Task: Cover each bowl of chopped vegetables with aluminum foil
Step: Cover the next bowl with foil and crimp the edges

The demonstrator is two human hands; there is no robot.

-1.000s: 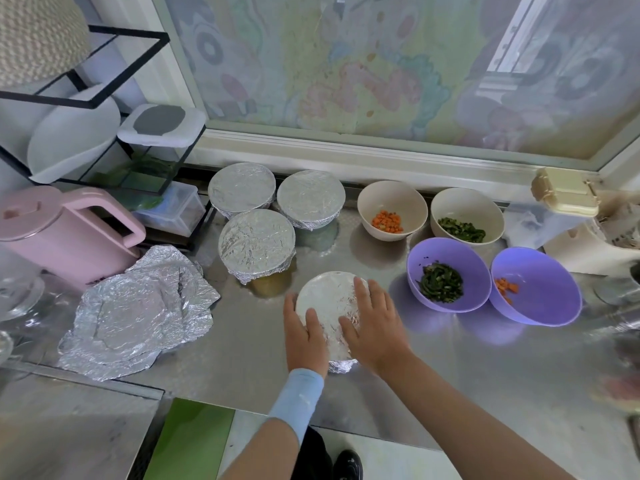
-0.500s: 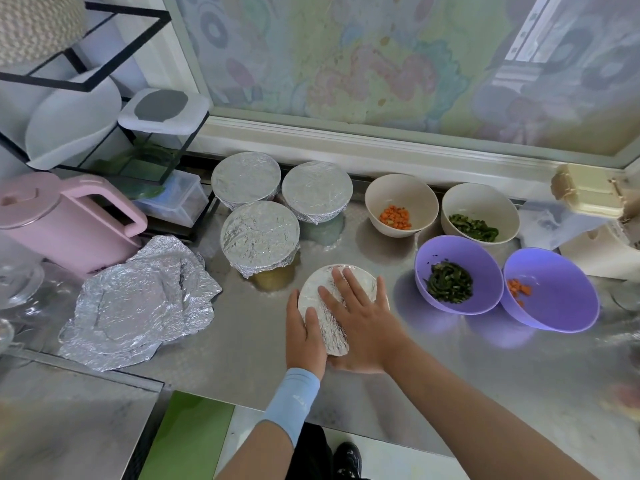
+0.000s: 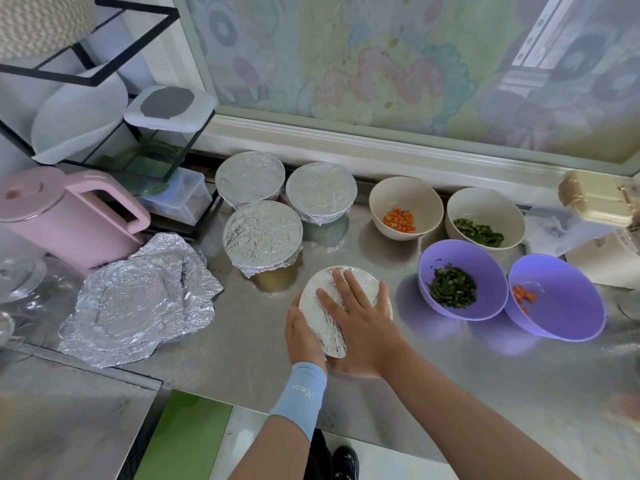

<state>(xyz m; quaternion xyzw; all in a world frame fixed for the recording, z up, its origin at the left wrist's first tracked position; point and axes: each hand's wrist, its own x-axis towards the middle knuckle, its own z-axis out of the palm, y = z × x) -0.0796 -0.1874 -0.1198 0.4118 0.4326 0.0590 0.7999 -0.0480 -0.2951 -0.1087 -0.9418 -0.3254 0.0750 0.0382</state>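
Centre of frame, foil-covered bowl [image 3: 323,329] on the steel desk [image 3: 242,344], right hand [image 3: 360,323] flat on top, fingers [image 3: 346,285] straight, left hand [image 3: 304,336] curled round its left side, four uncovered bowls [image 3: 391,195] at right.

Contents of foil-wrapped bowl [image 3: 327,327] hidden, glassware [image 3: 17,282] cut by left edge

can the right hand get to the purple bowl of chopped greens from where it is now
Probably yes. The right hand lies flat on the foil-covered bowl, and the purple bowl of greens stands just to its right, with only bare counter between. Nothing blocks the way.
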